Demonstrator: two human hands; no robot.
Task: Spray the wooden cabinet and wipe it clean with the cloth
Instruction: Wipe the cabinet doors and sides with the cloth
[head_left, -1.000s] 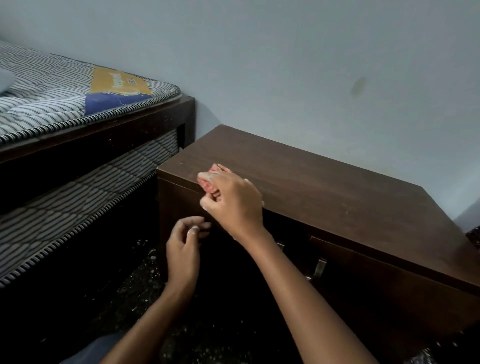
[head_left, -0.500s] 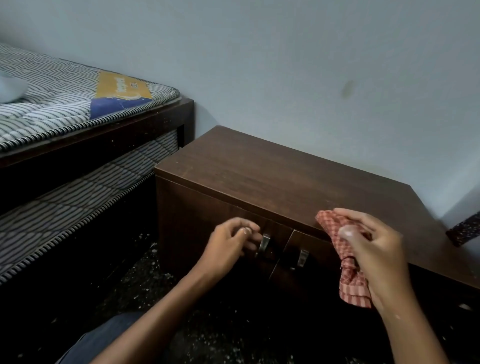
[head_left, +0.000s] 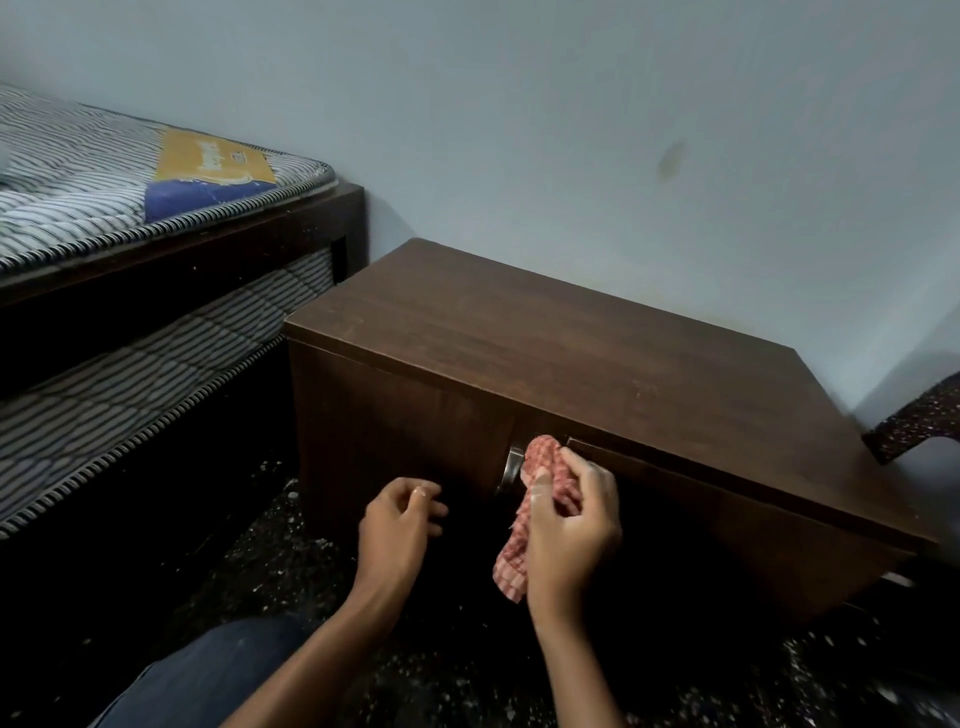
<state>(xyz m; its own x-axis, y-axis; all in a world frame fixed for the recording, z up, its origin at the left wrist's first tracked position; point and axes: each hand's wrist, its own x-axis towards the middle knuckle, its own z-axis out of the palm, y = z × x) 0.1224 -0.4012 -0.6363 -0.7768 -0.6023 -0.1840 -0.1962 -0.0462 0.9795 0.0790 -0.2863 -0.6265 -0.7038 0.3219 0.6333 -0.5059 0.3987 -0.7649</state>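
Grips a red-and-white checked cloth (head_left: 545, 470) in the right hand (head_left: 574, 530), fingers and thumb curled tight round the bunched upper part, thumb laid across the fabric. Leaves the loose lower end hanging below the palm, on the side toward the left hand (head_left: 400, 525). Holds the bunched top up at the front of the dark brown wooden cabinet (head_left: 571, 353), just under its top edge and right beside the curved silver metal handle (head_left: 510, 470); cannot tell how firmly against the wood. Holds nothing in the left hand: fingers loosely curled, only a narrow gap between thumb and fingertips, hovering before the cabinet's left door, near the handle but apart from it and from the cloth. Behind the cabinet, a pale blue-grey wall (head_left: 571, 130). To its left, a dark wooden bed frame (head_left: 208, 260) with a striped mattress (head_left: 78, 182) bearing a yellow and blue label (head_left: 213, 166), and a second striped mattress (head_left: 130, 389) below. Underneath, a dark speckled floor (head_left: 270, 561); at the bottom edge, a knee in dark blue fabric (head_left: 208, 680).
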